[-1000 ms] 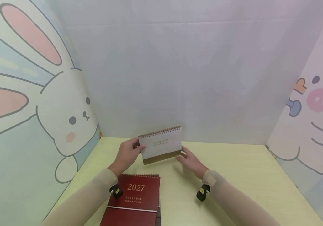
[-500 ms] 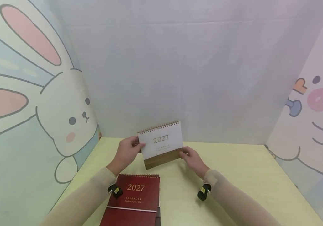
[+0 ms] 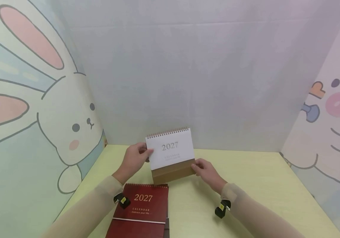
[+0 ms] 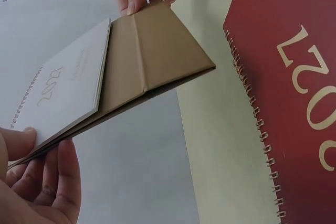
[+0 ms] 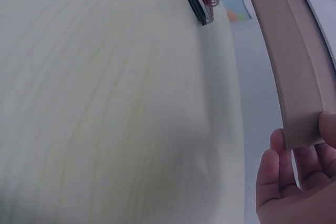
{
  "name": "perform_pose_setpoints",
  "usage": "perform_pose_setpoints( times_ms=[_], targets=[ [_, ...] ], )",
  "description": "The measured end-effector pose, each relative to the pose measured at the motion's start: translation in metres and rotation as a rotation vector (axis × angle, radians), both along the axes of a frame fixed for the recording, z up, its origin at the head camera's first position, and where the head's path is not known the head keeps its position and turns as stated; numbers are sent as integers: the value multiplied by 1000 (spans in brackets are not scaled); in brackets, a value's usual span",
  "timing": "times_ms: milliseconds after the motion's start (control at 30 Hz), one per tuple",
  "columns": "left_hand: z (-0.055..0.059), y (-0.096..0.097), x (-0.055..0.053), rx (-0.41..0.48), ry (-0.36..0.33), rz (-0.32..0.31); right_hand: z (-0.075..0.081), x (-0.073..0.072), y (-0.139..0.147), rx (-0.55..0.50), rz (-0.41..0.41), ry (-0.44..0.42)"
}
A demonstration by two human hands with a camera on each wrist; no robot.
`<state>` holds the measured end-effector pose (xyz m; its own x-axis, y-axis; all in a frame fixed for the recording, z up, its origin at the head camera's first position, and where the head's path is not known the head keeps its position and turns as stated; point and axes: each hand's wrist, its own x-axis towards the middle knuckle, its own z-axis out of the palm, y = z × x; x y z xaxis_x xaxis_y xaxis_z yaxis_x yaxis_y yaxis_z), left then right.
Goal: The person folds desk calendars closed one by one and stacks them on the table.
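A white desk calendar with a gold 2027, a spiral binding along its top and a brown cardboard base is held up tilted above the table. My left hand pinches its left edge, thumb on the white front and fingers behind, as the left wrist view shows. At the lower right corner my right hand grips the brown base between thumb and fingers. In the left wrist view the base shows a crease and a folded flap. A red 2027 calendar lies nearer, partly under the left forearm.
Beneath the red calendar, edges of darker calendars stick out on its right side. The pale yellow table meets a grey backdrop behind and cartoon-printed panels at left and right. Each wrist wears a small black camera.
The white calendar has tipped so that more of its brown base shows, the base coming lower and nearer. My right hand has moved slightly right and down, now gripping the base corner.
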<state>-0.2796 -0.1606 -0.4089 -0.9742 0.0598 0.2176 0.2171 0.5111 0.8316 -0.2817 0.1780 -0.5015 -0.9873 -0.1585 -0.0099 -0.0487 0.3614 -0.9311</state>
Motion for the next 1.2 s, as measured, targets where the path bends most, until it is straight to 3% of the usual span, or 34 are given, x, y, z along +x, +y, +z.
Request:
perform_pose_setpoints(
  times_ms=[567,733,933,1200],
  targets=[
    [5,23,15,157,-122,-111,28,57,39,-18,5,-61],
    [5,31,22,150,-151,-142,32,78,54,-73,62,-99],
    [4,39,29,132,-164,-221,33,102,70,-112,108,-156],
    [-4,50,40,88,-210,-277,29,125,85,-158,144,-210]
  ],
)
